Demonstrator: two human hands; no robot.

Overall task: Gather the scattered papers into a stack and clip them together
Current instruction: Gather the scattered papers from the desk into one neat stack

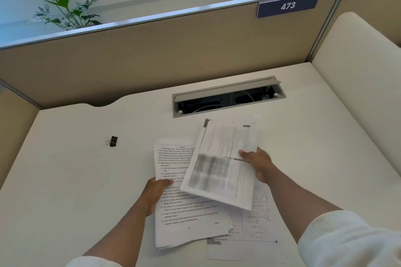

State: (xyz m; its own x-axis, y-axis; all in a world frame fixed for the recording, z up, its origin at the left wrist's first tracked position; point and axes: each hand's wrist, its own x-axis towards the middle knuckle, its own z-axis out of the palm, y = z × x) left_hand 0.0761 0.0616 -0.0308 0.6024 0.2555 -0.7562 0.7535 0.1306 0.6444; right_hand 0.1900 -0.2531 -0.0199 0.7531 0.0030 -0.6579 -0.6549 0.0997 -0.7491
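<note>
White desk: a pale tabletop walled in by tan cubicle partitions; this is my head view, the only one I have.
Paper stack: printed sheets piled roughly square on the desk in front of me, their edges not yet flush.
My left hand: it rests on the stack's left edge, thumb lying over the top sheet; I cannot see the fingers underneath, so I cannot say how far they curl.
My right hand: it pinches a thin sheaf of papers at its right edge, thumb on top and fingers behind.
Sheaf: tilted and raised above the stack, overlapping its upper right part; its print is smeared with blur.
Loose sheet: a page with diagrams and formulas lies flat to the right, tucked partly under the stack and under the sheaf.
Binder clip: black, with wire handles, lying on the desk well to the left of the papers, touched by neither hand.
Cable tray: a grey slot with its flap up, just beyond the papers, cables inside.
Number plate: dark blue, reading 473, fixed on the partition's top edge.
Plants: green leaves rising behind the partition.
Sleeves: cream ribbed cloth on both my forearms.
</note>
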